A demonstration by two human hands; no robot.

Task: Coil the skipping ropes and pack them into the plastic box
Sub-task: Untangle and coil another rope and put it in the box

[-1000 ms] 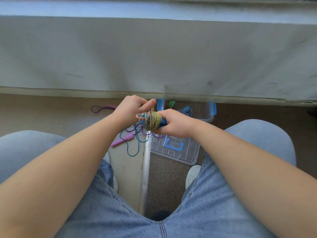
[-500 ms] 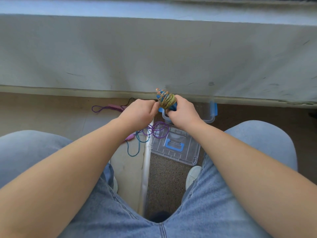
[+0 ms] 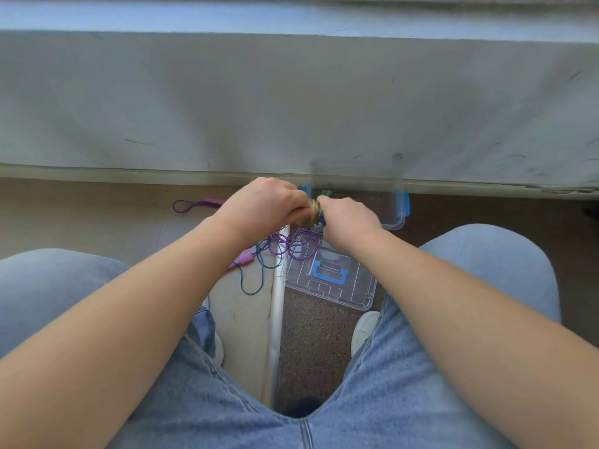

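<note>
Both hands meet above the floor. My left hand [image 3: 264,205] and my right hand [image 3: 348,222] grip a yellow-green rope coiled round blue handles [image 3: 313,213], held between them. Behind the hands stands the clear plastic box [image 3: 397,218] with blue clips; green handles [image 3: 325,192] show inside it. A purple skipping rope [image 3: 295,246] with pink handles lies loose on the floor below the hands, tangled with a teal rope [image 3: 251,286].
The box's clear lid [image 3: 330,280] with a blue handle lies flat on the speckled floor in front of the box. A grey wall runs across the back. My jeans-clad knees and white shoes frame the floor area.
The coiled bundle came down from its raised spot near the wall, and my left hand closed in on it from the left. Both hands now hold it together.
</note>
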